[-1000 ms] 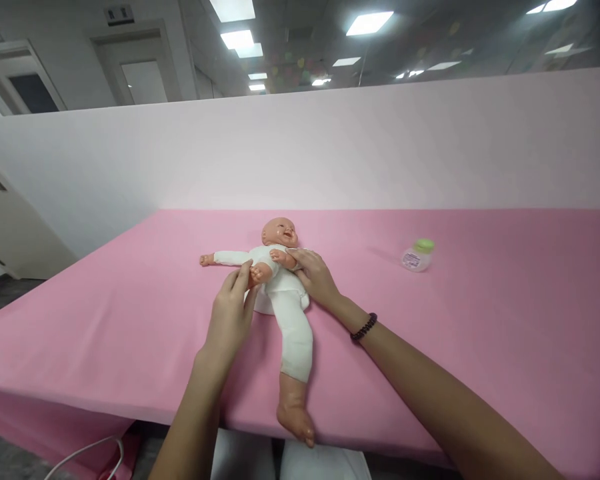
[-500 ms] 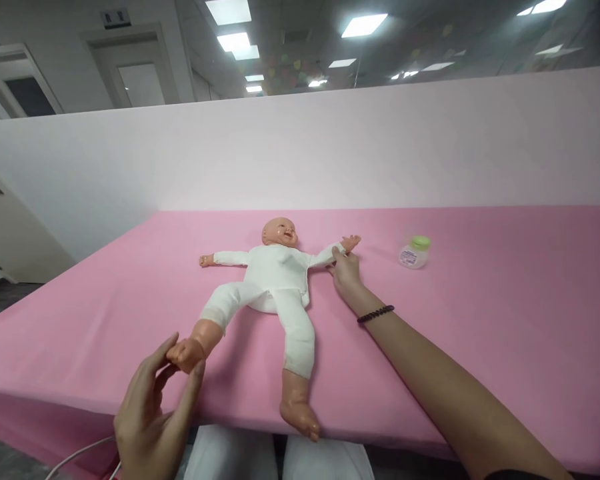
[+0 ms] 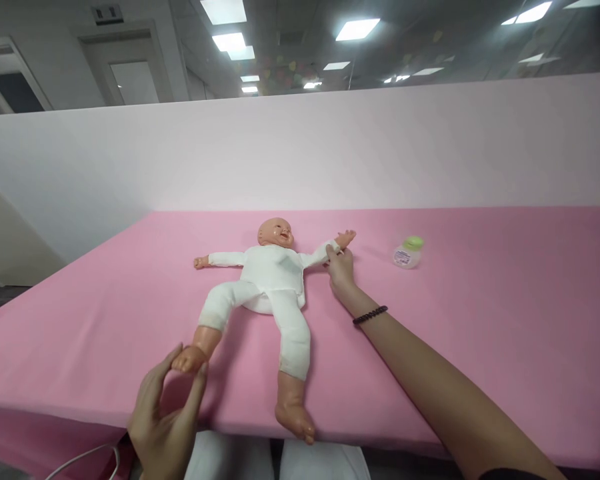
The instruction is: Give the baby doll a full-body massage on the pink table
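Note:
A baby doll with a white cloth body and hard plastic head, hands and feet lies on its back on the pink-covered table. Its head points away from me and its arms are spread. At the near left, my left hand has its thumb and fingers on either side of the doll's foot. Farther off, my right hand grips the doll's arm just below the doll's hand. A dark beaded bracelet circles my right wrist. The doll's other leg rests near the front edge.
Right of the doll stands a small clear jar with a green lid. A white partition rises behind the table. A pale cable hangs at the lower left, and my legs are under the front edge.
My left hand has shifted slightly right, still at the doll's foot, whose toes sit a little differently. My right hand keeps its hold on the doll's arm. The whole view has shifted slightly.

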Tool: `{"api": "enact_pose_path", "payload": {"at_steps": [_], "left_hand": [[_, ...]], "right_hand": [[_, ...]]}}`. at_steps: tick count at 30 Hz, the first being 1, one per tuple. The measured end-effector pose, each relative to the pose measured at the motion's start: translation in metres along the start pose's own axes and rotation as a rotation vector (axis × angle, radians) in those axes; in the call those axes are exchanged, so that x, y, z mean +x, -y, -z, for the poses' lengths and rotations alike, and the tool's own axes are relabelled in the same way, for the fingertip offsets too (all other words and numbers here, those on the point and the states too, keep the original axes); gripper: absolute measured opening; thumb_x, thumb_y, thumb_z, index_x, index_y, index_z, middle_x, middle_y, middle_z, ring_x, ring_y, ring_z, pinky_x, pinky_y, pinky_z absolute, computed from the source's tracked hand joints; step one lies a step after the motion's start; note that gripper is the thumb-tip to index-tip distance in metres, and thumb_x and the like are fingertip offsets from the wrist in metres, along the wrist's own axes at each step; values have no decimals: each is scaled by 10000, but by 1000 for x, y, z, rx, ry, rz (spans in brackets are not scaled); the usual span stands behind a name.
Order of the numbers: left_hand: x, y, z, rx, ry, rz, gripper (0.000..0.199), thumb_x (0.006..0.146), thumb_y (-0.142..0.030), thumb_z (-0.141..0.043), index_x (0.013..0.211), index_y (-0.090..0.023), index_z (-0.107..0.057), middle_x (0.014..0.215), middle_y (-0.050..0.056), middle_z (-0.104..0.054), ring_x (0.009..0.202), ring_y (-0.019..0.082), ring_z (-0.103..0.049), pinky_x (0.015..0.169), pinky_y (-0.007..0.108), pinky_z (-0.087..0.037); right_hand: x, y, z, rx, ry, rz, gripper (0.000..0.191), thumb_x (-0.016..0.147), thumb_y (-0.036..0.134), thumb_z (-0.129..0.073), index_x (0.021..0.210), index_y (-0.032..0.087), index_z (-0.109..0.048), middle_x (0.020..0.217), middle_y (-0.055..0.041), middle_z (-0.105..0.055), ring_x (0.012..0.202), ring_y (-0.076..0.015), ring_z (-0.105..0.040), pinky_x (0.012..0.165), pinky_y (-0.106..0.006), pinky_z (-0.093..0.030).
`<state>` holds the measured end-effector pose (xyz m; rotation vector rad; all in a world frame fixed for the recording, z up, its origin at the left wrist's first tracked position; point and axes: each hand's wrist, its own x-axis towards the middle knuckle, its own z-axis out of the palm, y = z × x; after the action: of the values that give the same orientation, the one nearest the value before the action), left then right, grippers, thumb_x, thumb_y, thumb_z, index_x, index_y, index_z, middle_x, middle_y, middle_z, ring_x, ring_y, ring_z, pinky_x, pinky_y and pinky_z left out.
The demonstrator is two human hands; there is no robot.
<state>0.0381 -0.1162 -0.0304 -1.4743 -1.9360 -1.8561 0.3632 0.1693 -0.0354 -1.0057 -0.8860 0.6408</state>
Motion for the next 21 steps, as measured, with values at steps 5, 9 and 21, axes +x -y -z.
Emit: {"api": "enact_pose_path", "payload": {"at_steps": [5,9,21], "left_hand": [[51,-35,-32,-131,35,6,475,831,-411,-764,1248,-200,-680,1254,106,-722,1111,277,-714,1066,473,-534],[83,-54,-64,-157,320,-156,386,907,-414,-672,1228,-200,-682,1176,97,-749,1049,264,-736,967,435,-590],[81,-64,-45,-133,238,-271,365,872,-359,-726,1201,-206,-687,1132,69,-752,1011,236,-736,977,419,-596]], "right_hand": [[-29,46,-14,-107,241,238,606,855,415,-683,1401,236,-490,1349,-117,-636,1158,-250,-649,1021,-444,-529],[-50,58,-20,-332,599,487,493,915,272,-595,1405,285,-540,1428,-65,-609,1311,-263,-565,1134,-489,-431],[-50,56,-21,-331,604,469,511,927,246,-554,1433,306,-527,1449,-48,-593,1333,-259,-538,1145,-494,-416]]}}
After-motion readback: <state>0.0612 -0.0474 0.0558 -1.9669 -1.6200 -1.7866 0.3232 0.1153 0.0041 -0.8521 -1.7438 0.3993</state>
